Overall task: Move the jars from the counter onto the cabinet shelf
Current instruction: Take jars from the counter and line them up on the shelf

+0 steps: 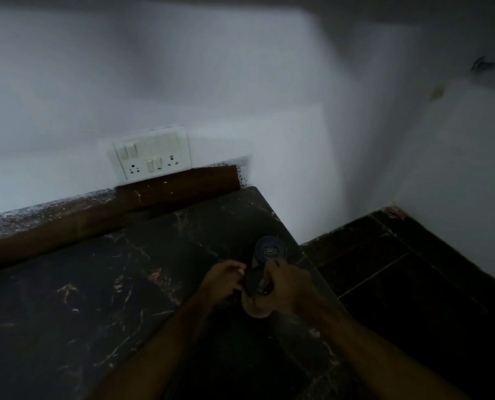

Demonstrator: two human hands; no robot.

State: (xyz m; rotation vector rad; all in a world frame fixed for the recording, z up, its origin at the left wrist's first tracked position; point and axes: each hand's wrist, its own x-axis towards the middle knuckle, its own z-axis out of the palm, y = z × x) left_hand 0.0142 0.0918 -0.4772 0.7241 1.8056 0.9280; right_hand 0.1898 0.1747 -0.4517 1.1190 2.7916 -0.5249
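Observation:
The scene is dim. Two dark-lidded jars stand near the right edge of the black marble counter (125, 284). The far jar (270, 250) stands alone, its round lid with a small label facing up. The near jar (255, 301) has a brownish body and sits between my hands. My right hand (286, 287) wraps its lid and right side. My left hand (226, 281) curls against its left side, fingers bent; whether it truly grips the jar is hard to tell. No cabinet shelf is in view.
A white switch and socket plate (152, 153) sits on the white wall above a brown wooden backsplash strip (177, 186). The counter ends at the right, with dark floor tiles (399, 269) below and a wall corner beyond.

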